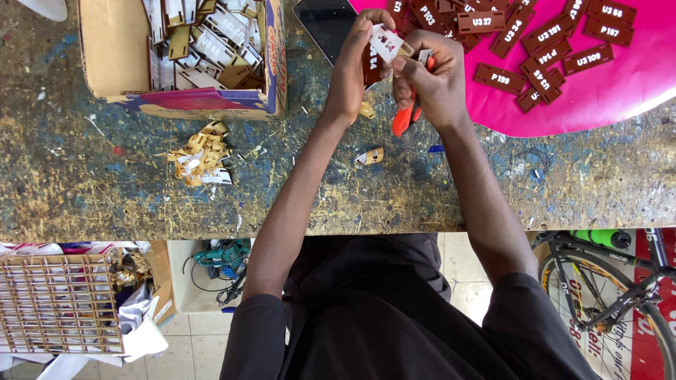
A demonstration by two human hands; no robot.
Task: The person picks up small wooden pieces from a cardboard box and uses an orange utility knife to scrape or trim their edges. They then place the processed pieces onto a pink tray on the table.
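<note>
- Left hand (352, 70) pinches a small brown tag (384, 48) with white backing paper partly peeled, thumb and fingers clamped on its top edge.
- Right hand (431, 77) is closed round an orange-handled tool (405, 116), handle sticking out below the palm; its fingertips also touch the tag.
- Both hands are close together, touching, held over the far edge of the paint-spattered workbench (105, 190).
- Pink sheet (598, 91) lies just right of the hands, with many brown lettered tags (500, 79) scattered on it.
- Dark phone (325, 24) lies just behind the left hand.
- Cardboard box (120, 56) of unpeeled pieces sits at far left.
- Pile of peeled paper scraps (201, 155) lies near the box; one curled scrap (371, 156) lies below the hands.
</note>
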